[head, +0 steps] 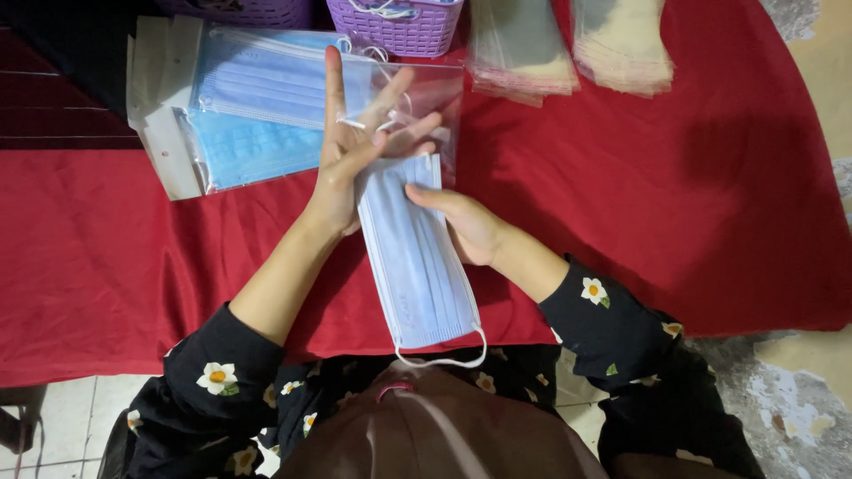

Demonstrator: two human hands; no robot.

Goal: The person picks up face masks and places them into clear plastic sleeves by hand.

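Stack of light-blue face masks (415, 257) held lengthwise above the red-covered counter (106, 257), near end w/ white ear loop (444, 359) hanging off toward the person. Left hand (342, 168) sits at the stack's far-left corner: index finger straight up, other fingers spread apart, a thin white loop strung across them. They look to be inside the mouth of a clear plastic bag (426, 98), which lies at the far end of the stack, though the film is hard to read here. Right hand (466, 226) is at the stack's right edge, fingers closed on it, thumb on top.

Left of the stack & farther back: a pile of bagged blue masks (253, 115) in clear sleeves. Beyond the stack's far end: a purple basket (395, 27). Right of that, two piles of empty clear bags (524, 53).
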